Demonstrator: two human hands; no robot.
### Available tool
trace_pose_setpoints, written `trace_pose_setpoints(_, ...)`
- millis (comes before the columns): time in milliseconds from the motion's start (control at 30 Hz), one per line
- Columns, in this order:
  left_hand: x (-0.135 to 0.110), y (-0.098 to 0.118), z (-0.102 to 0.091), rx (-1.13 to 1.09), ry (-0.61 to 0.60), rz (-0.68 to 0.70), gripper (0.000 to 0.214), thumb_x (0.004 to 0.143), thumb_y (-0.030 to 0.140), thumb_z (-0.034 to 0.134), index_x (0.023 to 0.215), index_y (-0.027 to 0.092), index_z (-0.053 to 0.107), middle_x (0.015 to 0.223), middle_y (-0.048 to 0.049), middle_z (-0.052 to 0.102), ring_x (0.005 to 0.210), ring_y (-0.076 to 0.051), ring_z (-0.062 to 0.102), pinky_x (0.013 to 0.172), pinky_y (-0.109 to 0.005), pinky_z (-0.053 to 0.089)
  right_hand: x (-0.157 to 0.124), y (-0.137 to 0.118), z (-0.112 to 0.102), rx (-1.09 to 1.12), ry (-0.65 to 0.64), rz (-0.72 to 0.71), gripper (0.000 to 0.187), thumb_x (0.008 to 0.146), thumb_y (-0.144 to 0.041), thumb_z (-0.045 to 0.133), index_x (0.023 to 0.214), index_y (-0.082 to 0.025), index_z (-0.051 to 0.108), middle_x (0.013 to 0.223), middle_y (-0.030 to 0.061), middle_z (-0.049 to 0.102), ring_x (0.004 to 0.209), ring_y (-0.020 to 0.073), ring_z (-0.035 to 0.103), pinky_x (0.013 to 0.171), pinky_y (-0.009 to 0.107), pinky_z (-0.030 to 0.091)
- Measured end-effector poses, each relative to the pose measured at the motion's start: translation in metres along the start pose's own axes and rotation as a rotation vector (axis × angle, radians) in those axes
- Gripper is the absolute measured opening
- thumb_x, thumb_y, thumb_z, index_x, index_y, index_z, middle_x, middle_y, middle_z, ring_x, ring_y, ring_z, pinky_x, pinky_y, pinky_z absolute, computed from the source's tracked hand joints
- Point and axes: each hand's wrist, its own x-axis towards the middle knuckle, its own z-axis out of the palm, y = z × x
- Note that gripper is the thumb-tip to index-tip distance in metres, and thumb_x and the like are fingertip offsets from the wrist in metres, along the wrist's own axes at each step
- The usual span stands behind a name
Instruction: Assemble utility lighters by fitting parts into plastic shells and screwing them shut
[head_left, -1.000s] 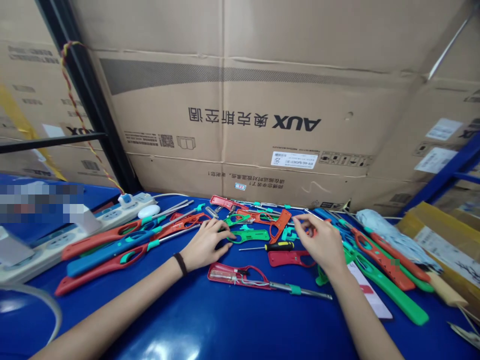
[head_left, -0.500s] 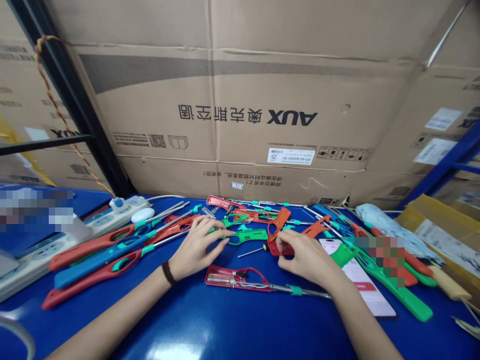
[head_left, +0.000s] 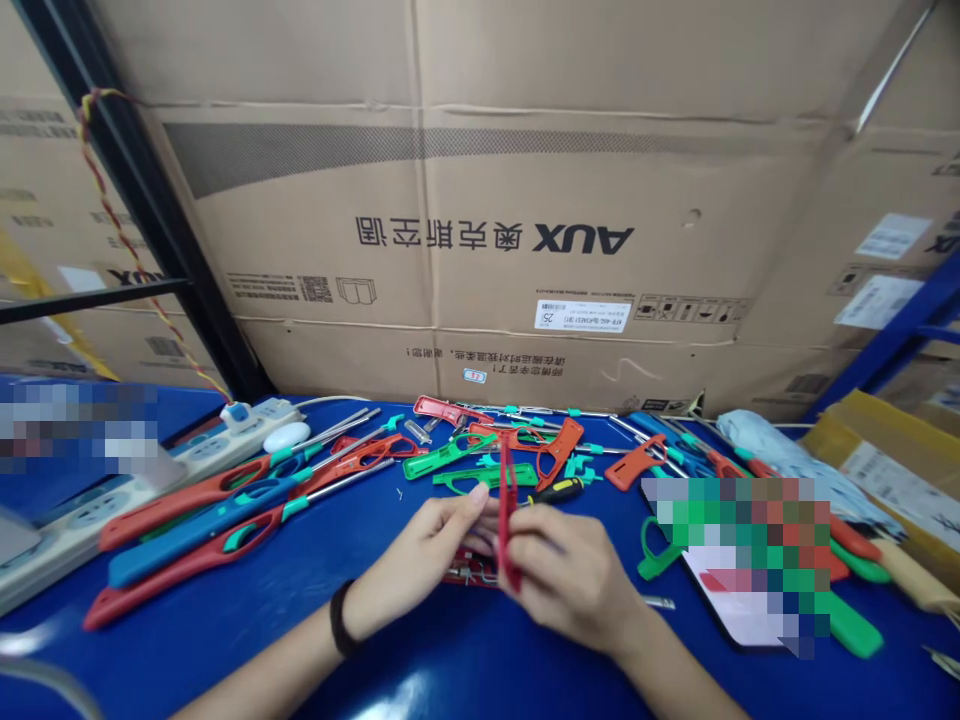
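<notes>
Head feed, remote station. I log the right hand (head_left: 574,575) with thumb and fingers clamped on a red shell (head_left: 508,510), gripping its near part. The shell is raised in front of the wearer, between the two hands, and shows almost edge-on to me. Its long axis runs up the view, near end low, far end high, with a slight tilt.

Left hand (head_left: 420,555): thumb and fingers reach in from the shell's left side, thumb tip just beside it. I cannot tell whether they touch or press on it; the shell hides part of them. The right hand is the nearer one, being already on it.

Key relation: a red lighter body (head_left: 469,572) lies on the blue table (head_left: 300,670), lower in view than the fingers and showing in the gap between the hands. A metal tube (head_left: 660,602) pokes out right of the right hand. I judge it part of the same piece, the join being hidden. If so, that axis runs left to right, crosswise to the held shell. Beyond the hands I note a screwdriver (head_left: 556,491) and a green shell (head_left: 450,455).
</notes>
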Motion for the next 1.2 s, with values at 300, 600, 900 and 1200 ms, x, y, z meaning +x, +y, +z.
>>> trace_pose_setpoints(300, 0.009, -0.01, -0.009, -0.085, 0.075, -0.109, 0.034, 0.09, 0.047, 0.048, 0.09, 0.014, 0.057, 0.073, -0.0026, 0.061, 0.061, -0.012, 0.056, 0.054, -0.021, 0.045, 0.001, 0.002, -0.003, 0.024, -0.152, 0.05, 0.014, 0.082, -0.015, 0.056, 0.095, -0.02, 0.059, 0.104, 0.0057, 0.062, 0.095, 0.0176, 0.056, 0.083, 0.029, 0.046)
trace_pose_setpoints(600, -0.006, -0.038, -0.026, 1.114, -0.015, 0.291, 0.031, 0.088, 0.019, 0.048, 0.119, 0.017, 0.047, 0.109, -0.0098, 0.06, 0.099, -0.023, 0.059, 0.083, -0.038, 0.051, -0.008, 0.046, -0.043, 0.239, -0.623, 0.614, 0.006, 0.077, -0.029, 0.068, 0.077, -0.024, 0.067, 0.07, -0.0038, 0.063, 0.065, 0.0132, 0.056, 0.058, 0.023, 0.041)
trace_pose_setpoints(900, -0.007, -0.036, -0.033, 1.061, -0.111, 0.312, 0.027, 0.089, 0.037, 0.053, 0.112, 0.022, 0.051, 0.101, -0.004, 0.06, 0.089, -0.02, 0.062, 0.071, -0.028, 0.05, -0.054, 0.007, -0.039, 0.018, -0.467, 0.574, 0.019, 0.084, -0.021, 0.063, 0.1, -0.031, 0.065, 0.1, -0.0028, 0.069, 0.093, 0.0185, 0.064, 0.085, 0.033, 0.044)
trace_pose_setpoints(1200, -0.007, -0.038, -0.033, 0.973, -0.22, 0.385, 0.036, 0.084, 0.052, 0.057, 0.104, 0.022, 0.058, 0.094, -0.0017, 0.058, 0.073, -0.013, 0.062, 0.06, -0.021, 0.046, -0.073, 0.009, -0.022, -0.155, -0.356, 0.266, 0.025, 0.089, -0.009, 0.048, 0.094, -0.026, 0.066, 0.084, -0.0018, 0.07, 0.075, 0.0165, 0.066, 0.071, 0.029, 0.046)
